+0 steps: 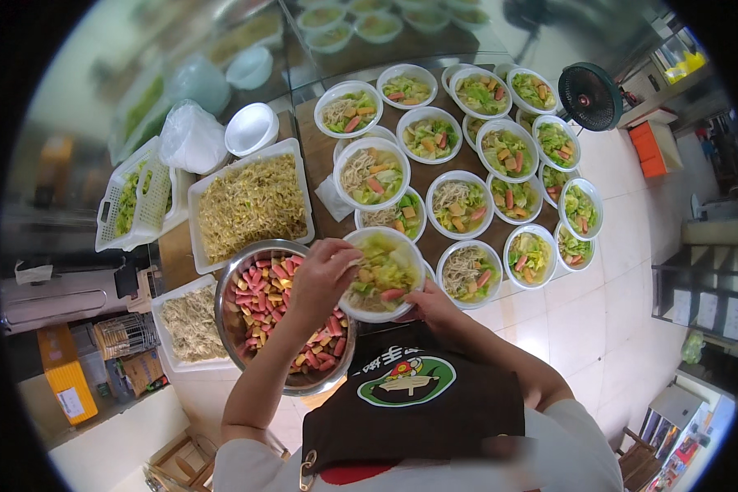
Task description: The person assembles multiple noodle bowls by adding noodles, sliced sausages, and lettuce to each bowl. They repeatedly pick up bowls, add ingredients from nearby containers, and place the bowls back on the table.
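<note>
- The left hand (324, 275) is reaching over the near rim of a white round plastic bowl of cabbage, noodles and sausage pieces (383, 273), fingers bunched narrow over the food; whether anything is pinched between them, I cannot tell.
- The right hand (429, 305) is holding that bowl from beneath at its lower right edge, fingers mostly hidden under it.
- The bowl is sitting just above the person's black apron (410, 394), at the near edge of the brown wooden table (320, 156).
- A large round steel basin of chopped pink sausage and yellow cubes (280, 316) is lying just left of the bowl, under the left forearm.
- A white rectangular tray of bean sprouts (250, 205) is standing beyond the basin; a second tray of shredded pale strips (190, 324) is touching the basin's left side.
- Many filled white bowls (459, 205) are crowding the table beyond and to the right, some stacked.
- A dark round fan (590, 97) is standing at the far right.
</note>
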{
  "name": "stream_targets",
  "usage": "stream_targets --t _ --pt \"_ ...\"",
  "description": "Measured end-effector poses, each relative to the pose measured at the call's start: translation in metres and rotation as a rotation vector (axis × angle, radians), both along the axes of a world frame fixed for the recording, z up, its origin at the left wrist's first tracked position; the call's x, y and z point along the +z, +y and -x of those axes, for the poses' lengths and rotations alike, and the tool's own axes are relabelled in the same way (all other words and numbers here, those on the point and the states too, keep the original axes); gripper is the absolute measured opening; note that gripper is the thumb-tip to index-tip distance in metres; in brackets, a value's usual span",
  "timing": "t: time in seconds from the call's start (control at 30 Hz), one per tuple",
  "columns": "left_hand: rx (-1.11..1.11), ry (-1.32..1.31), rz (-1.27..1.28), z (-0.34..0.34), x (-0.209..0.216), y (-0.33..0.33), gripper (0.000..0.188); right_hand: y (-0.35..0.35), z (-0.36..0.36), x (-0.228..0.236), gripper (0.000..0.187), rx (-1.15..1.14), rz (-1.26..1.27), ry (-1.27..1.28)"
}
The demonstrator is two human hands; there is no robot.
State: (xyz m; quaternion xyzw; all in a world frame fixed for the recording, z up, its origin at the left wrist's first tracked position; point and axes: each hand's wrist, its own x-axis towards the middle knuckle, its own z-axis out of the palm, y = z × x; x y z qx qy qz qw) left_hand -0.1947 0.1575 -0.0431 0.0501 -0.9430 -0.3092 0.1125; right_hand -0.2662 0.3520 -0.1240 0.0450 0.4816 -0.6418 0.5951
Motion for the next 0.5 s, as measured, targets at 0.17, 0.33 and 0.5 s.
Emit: stream_targets --t 0.17,0.33,0.5 --pt "0.171 -0.067 -0.233 -0.019 -0.016 -0.005 0.015 0.010 0.018 -0.077 0.042 -0.089 -0.036 0.026" --pt "0.182 -0.140 -0.218 -0.030 -0.017 0.002 0.018 -0.010 0.029 -0.091 0.042 -0.121 -0.061 0.030" --pt "0.211 -0.164 -0.294 -0.035 -0.022 0.003 0.019 -0.002 0.032 -0.105 0.039 -0.094 -0.076 0.081"
